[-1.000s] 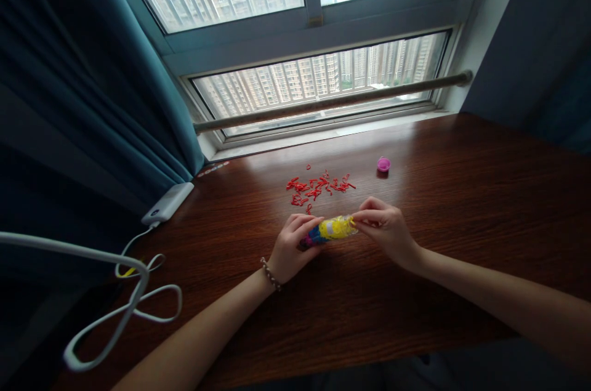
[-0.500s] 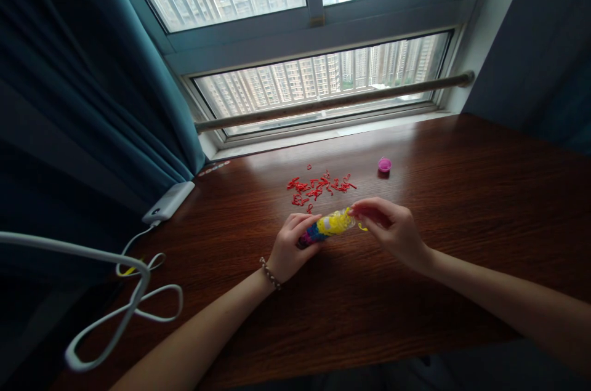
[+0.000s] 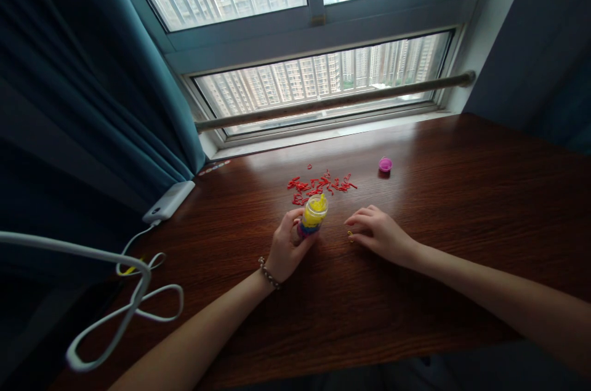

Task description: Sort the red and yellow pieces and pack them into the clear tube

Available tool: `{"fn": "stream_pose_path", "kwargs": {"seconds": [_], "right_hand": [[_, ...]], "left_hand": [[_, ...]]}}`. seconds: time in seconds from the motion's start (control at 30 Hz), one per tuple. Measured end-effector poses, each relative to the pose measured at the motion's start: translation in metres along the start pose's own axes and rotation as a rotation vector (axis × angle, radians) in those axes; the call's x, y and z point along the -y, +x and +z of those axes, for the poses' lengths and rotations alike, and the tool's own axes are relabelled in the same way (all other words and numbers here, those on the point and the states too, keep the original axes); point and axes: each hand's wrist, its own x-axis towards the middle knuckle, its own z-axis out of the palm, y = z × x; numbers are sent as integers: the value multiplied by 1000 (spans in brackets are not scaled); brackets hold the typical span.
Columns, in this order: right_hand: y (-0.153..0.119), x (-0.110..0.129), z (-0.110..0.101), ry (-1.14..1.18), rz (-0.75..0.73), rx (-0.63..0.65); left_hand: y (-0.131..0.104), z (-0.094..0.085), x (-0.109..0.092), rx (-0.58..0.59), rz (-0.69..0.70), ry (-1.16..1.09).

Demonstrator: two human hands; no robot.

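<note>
A clear jar [image 3: 314, 213] stands nearly upright, its open mouth tilted toward the camera, with yellow pieces at the top and blue and purple ones lower down. My left hand [image 3: 287, 247] is wrapped round its lower part. To the right, my right hand [image 3: 379, 234] is low over the table, its thumb and fingertips at a small yellow band [image 3: 350, 236]; whether they pinch it is unclear. Behind the jar lies a loose spread of small red pieces [image 3: 325, 183]. A pink cap [image 3: 385, 164] sits farther back on the right.
The brown wooden table [image 3: 462, 206] runs up to the window. A white device [image 3: 168, 201] with a cable lies at the left by the blue curtain [image 3: 152, 101]. A thick white tube [image 3: 83, 245] curves across the lower left.
The jar has gone from lying tilted to the right to nearly upright. My right hand has moved away from its mouth and down toward the table, beside a yellow band.
</note>
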Motion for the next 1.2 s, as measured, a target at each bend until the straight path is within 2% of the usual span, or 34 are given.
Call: {"fn": "stream_pose_path", "kwargs": {"seconds": [0.13, 0.23, 0.3, 0.43, 0.47, 0.53, 0.73, 1.0, 1.1, 1.2], "right_hand": [[-2, -8, 12, 31, -4, 89], [-2, -5, 13, 90, 19, 80], [-2, 0, 10, 137, 65, -24], [-2, 12, 1, 255, 121, -425], [-2, 14, -2, 283, 115, -491], [-3, 19, -5, 306, 91, -527], [-6, 24, -7, 224, 12, -380], [-11, 23, -11, 38, -149, -381], [-9, 25, -8, -93, -226, -257], [-6, 26, -5, -96, -238, -134]], "left_hand": [[0, -1, -2, 24, -12, 30], [2, -3, -7, 40, 42, 94], [3, -4, -9, 36, 80, 118], [5, -3, -10, 40, 111, 156], [5, -3, -10, 51, 122, 165], [5, -2, -11, 81, 160, 183], [4, -1, -14, 138, 304, 237], [5, -2, -14, 96, 270, 242], [4, -3, -12, 87, 290, 258], [4, -3, -10, 79, 299, 286]]}}
